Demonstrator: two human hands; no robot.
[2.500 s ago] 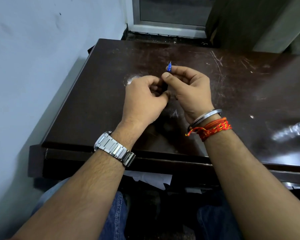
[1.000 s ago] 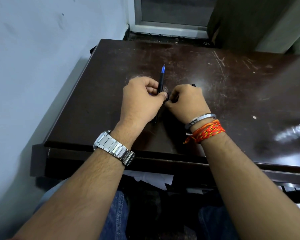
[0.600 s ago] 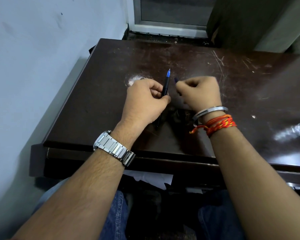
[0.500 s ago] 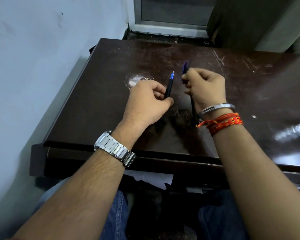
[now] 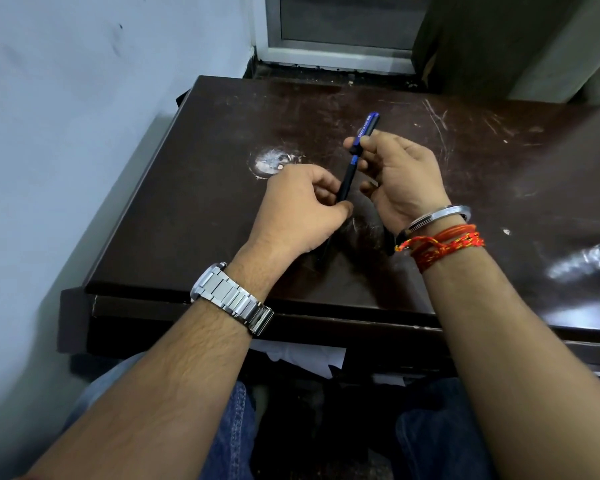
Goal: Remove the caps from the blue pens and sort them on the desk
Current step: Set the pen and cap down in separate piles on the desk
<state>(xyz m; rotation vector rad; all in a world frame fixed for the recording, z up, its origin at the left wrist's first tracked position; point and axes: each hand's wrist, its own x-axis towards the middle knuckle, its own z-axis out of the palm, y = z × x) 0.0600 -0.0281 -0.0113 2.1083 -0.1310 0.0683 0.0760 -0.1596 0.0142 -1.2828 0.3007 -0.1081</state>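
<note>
Pens occupy both hands above the desk (image 5: 194,188). Left hand (image 5: 300,213) is closed on an uncapped pen (image 5: 346,178), long axis toward 1 o'clock, blue tip just beside the right fingers. Right hand (image 5: 400,178) is closed on a capped pen (image 5: 367,128), cap end toward 1 o'clock. Right hand lies nearer the cap; pull direction is judged along that axis.

The dark brown wooden counter (image 5: 222,188) is glossy yet scratched and scuffed, with a worn pale patch (image 5: 270,161), while the slim blue-and-black plastic pen (image 5: 347,176) looks smooth, the silver metal link watch (image 5: 230,297) and plain metal bangle (image 5: 440,216) shine, and the red-orange thread wristbands (image 5: 440,245) look woven and matt.
</note>
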